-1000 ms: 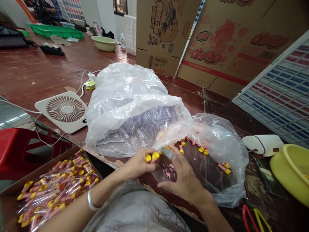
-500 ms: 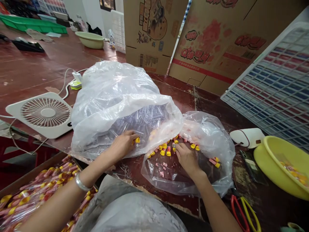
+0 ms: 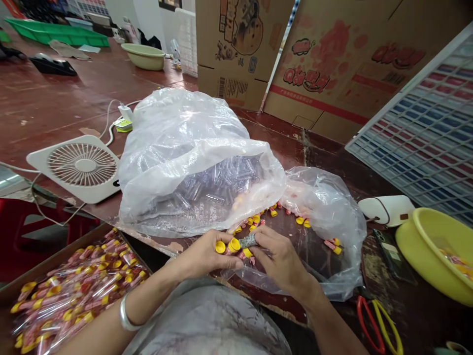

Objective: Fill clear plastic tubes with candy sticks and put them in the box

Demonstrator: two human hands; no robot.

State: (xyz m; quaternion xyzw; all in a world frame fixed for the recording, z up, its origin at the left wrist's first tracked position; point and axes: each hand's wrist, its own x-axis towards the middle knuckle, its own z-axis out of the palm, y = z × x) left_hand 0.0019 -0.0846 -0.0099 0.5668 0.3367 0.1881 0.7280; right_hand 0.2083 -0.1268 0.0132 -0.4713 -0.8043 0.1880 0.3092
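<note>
My left hand is closed around small yellow-capped pieces, with yellow caps showing beyond its fingers. My right hand pinches a short grey, speckled cylinder, its end close to one of those caps; I cannot tell if they touch. Both hands are over the near edge of a clear plastic bag with yellow-and-pink pieces scattered on it. Behind my left hand, a large translucent bag gapes open, showing many clear tubes.
At lower left, a carton holds many filled, yellow-capped tubes. A white fan lies left of the large bag. On the right are a yellow basin, a phone and red-and-yellow-handled scissors. Cardboard boxes stand behind.
My left hand has left the mouth of the large bag and moved right and towards me. My right hand has drawn nearer, bringing the grey cylinder up to the yellow caps.
</note>
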